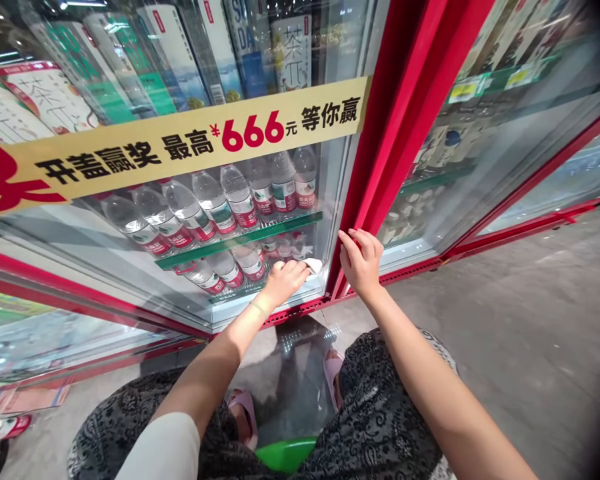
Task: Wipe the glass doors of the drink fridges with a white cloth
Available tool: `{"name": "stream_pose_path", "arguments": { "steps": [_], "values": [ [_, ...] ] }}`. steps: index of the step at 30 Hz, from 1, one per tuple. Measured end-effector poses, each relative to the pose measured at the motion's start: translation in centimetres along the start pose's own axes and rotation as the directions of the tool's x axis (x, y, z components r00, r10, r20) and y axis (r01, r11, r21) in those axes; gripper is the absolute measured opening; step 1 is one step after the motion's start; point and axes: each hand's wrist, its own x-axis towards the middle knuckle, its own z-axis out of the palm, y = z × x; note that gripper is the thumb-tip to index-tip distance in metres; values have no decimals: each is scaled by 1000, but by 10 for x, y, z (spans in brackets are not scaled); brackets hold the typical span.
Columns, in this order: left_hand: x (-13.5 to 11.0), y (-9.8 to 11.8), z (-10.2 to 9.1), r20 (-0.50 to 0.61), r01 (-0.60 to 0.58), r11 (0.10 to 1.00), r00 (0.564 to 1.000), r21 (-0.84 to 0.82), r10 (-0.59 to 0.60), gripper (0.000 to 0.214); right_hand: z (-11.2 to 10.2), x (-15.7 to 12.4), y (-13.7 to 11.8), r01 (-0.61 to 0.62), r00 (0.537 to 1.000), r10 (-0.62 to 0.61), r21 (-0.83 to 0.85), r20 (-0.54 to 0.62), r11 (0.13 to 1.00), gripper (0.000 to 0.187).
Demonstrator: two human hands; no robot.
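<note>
My left hand (284, 281) is closed on a white wipe (313, 266), pressed to the lower right of the glass door (260, 150). Whether it is cloth or paper I cannot tell. Just to the right, my right hand (364, 259) has its bent fingers hooked on the red door frame (367, 193), low down. Behind the glass, bottled water (241, 203) with red labels stands in rows on a green-edged shelf (250, 238). Across the door runs a yellow banner (180, 141) with black and red lettering.
Cartons and taller bottles (173, 57) fill the upper shelf. More red-framed cooler doors stand left and right. Below me are a green seat (287, 455) and pink slippers (333, 373). A water bottle (7, 428) lies on the grey floor (510, 313) side at lower left.
</note>
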Motion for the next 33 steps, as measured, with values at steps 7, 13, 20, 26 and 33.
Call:
{"name": "stream_pose_path", "arguments": {
  "steps": [7, 13, 20, 26, 33],
  "values": [
    [-65, -55, -44, -208, 363, 928, 917, 81, -340, 27, 8, -10, -17, 89, 993, -92, 48, 75, 995, 52],
    [-162, -56, -40, -190, 797, 573, 542, -192, -819, 11, 23, -15, -45, 104, 972, -134, 159, 191, 982, 55],
    [-223, -58, -38, -279, 911, 316, 241, -264, -929, 12, 41, -19, -69, 198, 960, -240, 259, 142, 945, 65],
    [-245, -85, -50, -368, 912, 121, -35, -392, -929, 24, 60, -17, -127, 407, 893, -446, 304, 67, 861, 67],
    [-202, -46, -22, -260, 851, 134, -3, -508, -966, 28, 90, -15, -190, 449, 830, -537, 392, 150, 803, 67]
  ]
}}
